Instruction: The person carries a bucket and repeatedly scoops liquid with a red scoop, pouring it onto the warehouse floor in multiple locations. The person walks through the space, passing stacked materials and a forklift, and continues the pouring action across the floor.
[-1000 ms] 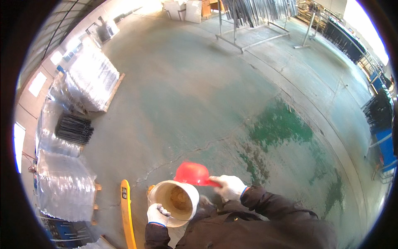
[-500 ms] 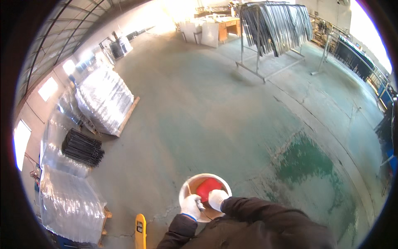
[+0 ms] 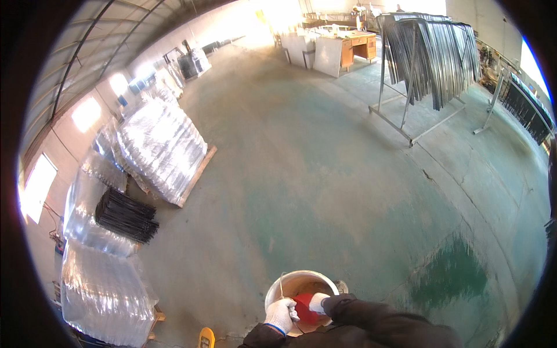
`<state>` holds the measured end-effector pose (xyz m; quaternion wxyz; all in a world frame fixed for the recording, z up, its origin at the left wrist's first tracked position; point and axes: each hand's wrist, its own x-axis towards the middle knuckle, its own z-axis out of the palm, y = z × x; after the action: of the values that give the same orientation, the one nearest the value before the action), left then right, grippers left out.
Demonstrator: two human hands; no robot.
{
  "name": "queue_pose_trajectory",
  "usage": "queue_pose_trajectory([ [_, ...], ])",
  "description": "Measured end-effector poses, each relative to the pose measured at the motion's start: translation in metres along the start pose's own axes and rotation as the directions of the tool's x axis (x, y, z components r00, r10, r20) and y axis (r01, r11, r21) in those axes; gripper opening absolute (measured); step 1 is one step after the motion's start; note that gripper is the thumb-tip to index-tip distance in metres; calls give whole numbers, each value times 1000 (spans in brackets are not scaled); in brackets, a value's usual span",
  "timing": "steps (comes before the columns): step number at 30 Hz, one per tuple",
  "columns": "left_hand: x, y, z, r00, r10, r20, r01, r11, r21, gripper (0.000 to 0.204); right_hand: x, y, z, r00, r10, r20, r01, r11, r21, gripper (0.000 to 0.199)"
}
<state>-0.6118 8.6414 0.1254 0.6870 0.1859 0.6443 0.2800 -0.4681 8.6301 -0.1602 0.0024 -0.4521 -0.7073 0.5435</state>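
Observation:
A white bucket (image 3: 301,273) stands low in front of my body. Inside it lies a smooth red piece (image 3: 306,310), its exact kind unclear. My left hand (image 3: 281,313), in a white knit glove with a blue cuff edge, is closed at the bucket's left side. A thin pale strip (image 3: 282,287) rises from that fist toward the rim. My right hand (image 3: 318,304), also white-gloved, reaches over the right rim and touches the red piece; its fingertips are hidden, and whether it grips the piece is not visible.
Left, plastic-wrapped stacks (image 3: 162,145) stand on pallets beside a black bundle of strips (image 3: 125,214). A yellow pallet-jack part (image 3: 206,337) shows at the lower left. Far right stands a metal rack (image 3: 429,64) hung with dark strips; wooden desks (image 3: 362,46) are behind.
The view has shifted, so the bucket and my hands sit lower and further right. My right hand is lower over the red piece, which shows less above the left fist.

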Motion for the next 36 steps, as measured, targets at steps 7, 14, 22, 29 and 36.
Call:
queue_pose_trajectory([
  [7,113,103,-38,991,-29,-127,26,999,-27,16,39,-63,-170,957,216,192,-289,708,645,32],
  [14,252,193,-118,988,-115,-99,86,963,-256,18,66,-101,-311,939,325,112,-255,439,862,42],
  [22,393,317,-185,972,-134,-194,100,979,-177,22,169,-17,-397,882,471,-20,280,-489,826,22],
  [29,533,398,-250,951,-151,-271,133,988,-83,22,238,91,-407,631,767,115,707,-629,324,21],
  [36,596,539,-301,959,108,-260,19,897,442,20,223,116,-425,239,893,382,959,-278,48,19],
])
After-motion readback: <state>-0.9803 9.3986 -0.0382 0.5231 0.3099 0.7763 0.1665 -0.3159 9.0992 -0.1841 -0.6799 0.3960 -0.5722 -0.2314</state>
